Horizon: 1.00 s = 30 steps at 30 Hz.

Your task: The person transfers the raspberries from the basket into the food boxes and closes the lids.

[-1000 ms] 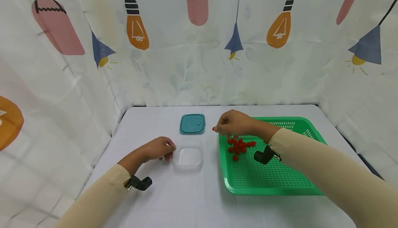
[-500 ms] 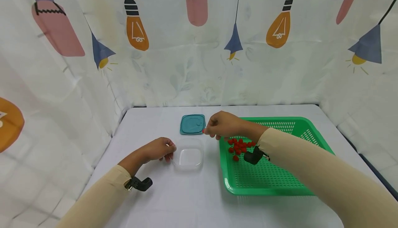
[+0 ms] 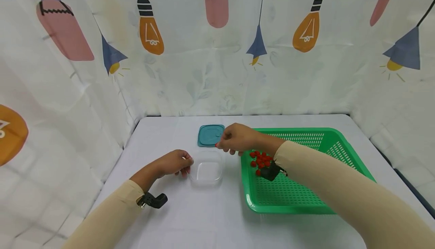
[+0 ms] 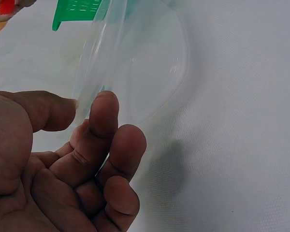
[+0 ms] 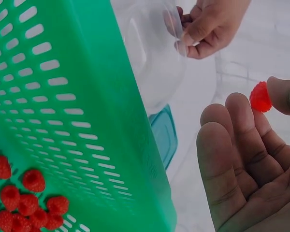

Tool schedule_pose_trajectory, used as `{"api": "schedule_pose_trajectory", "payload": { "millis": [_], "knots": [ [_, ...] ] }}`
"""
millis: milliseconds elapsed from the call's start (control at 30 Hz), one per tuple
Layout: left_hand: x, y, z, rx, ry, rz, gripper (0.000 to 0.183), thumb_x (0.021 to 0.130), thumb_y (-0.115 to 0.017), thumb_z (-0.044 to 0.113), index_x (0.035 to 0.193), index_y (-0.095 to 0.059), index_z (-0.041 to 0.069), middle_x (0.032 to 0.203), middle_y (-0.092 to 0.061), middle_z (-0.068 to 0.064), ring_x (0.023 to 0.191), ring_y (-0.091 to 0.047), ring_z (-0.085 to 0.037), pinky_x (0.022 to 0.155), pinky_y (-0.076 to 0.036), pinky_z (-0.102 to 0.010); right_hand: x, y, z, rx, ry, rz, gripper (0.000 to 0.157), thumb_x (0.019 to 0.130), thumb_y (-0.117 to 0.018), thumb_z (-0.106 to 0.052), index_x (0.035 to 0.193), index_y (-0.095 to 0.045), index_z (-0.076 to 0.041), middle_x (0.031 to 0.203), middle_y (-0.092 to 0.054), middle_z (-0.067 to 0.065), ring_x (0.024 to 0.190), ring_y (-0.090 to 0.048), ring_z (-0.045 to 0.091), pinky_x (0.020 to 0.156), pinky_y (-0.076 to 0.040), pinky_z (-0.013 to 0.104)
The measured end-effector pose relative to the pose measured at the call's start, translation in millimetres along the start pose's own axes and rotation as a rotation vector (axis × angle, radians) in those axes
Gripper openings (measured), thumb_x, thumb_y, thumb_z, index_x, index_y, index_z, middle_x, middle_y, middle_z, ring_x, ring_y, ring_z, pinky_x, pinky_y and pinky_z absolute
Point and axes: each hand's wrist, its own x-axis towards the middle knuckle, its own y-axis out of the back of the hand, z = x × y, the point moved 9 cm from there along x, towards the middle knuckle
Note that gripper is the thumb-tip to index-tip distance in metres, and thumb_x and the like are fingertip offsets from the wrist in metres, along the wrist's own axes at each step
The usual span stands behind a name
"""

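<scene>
Between thumb and index finger my left hand (image 3: 175,162) pinches the left rim of a clear plastic container (image 3: 205,171), which stands on the table with nothing visible inside. My right hand (image 3: 236,139) holds a single red raspberry (image 5: 261,96) between thumb and fingertips, over the area just behind the container's right rear corner. In the head view that hand partly overlaps a teal lid (image 3: 209,136) lying behind the container. Several more raspberries (image 5: 28,205) sit together in the left part of a green perforated basket (image 3: 289,196).
The green basket takes up the right side of the white-covered table (image 3: 176,219), and my right forearm crosses above it. A patterned curtain (image 3: 217,79) encloses the back and sides.
My right hand has moved left with the raspberry, from above the basket's left edge to near the teal lid and container. The left hand stays at the container's rim.
</scene>
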Motion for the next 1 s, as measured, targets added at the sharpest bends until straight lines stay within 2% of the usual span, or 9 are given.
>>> {"api": "schedule_pose_trajectory", "payload": {
  "millis": [167,333,567,800,1000],
  "knots": [
    [1.0,-0.3,0.2,0.003,-0.001,-0.006,0.019,0.104,-0.059,0.020,0.108,-0.065,0.003,0.083,-0.069,-0.008,0.076,-0.063,-0.022,0.066,-0.048,-0.034,3.3,-5.6,-4.0,0.001,0.007,-0.015,0.018,0.099,-0.067,-0.030,0.094,-0.072,-0.014,0.098,-0.074,0.007,0.084,-0.070,0.022,0.065,-0.058,0.037],
    [2.2,0.1,-1.1,0.008,0.001,-0.007,0.019,0.104,-0.059,0.021,0.109,-0.064,0.003,0.084,-0.069,-0.008,0.077,-0.063,-0.021,0.067,-0.049,-0.034,7.6,-12.2,-8.0,-0.001,0.024,-0.029,0.018,0.098,-0.067,-0.030,0.093,-0.073,-0.014,0.092,-0.073,0.001,0.083,-0.069,0.022,0.065,-0.058,0.038],
    [2.3,-0.5,-2.1,0.017,0.003,-0.004,0.018,0.104,-0.059,0.021,0.108,-0.065,0.004,0.083,-0.069,-0.007,0.076,-0.063,-0.021,0.067,-0.049,-0.034,12.5,-17.8,-8.2,-0.011,0.018,-0.030,0.017,0.099,-0.068,-0.030,0.096,-0.073,-0.013,0.091,-0.073,0.002,0.081,-0.070,0.021,0.063,-0.058,0.036],
    [1.0,-0.3,-2.3,0.020,0.002,-0.002,0.019,0.104,-0.059,0.021,0.108,-0.065,0.004,0.083,-0.069,-0.008,0.077,-0.063,-0.022,0.067,-0.049,-0.034,7.3,-9.1,-1.5,-0.012,-0.003,-0.005,0.014,0.099,-0.068,-0.029,0.095,-0.073,-0.016,0.099,-0.073,0.008,0.082,-0.069,0.022,0.064,-0.058,0.037],
    [1.7,-1.0,-3.5,0.019,0.001,-0.015,0.020,0.104,-0.059,0.022,0.109,-0.064,0.004,0.084,-0.069,-0.008,0.077,-0.063,-0.022,0.066,-0.049,-0.033,2.7,2.2,8.3,-0.032,-0.036,0.030,0.017,0.098,-0.069,-0.030,0.099,-0.074,-0.014,0.092,-0.073,0.003,0.081,-0.069,0.020,0.063,-0.057,0.036]
  ]
}}
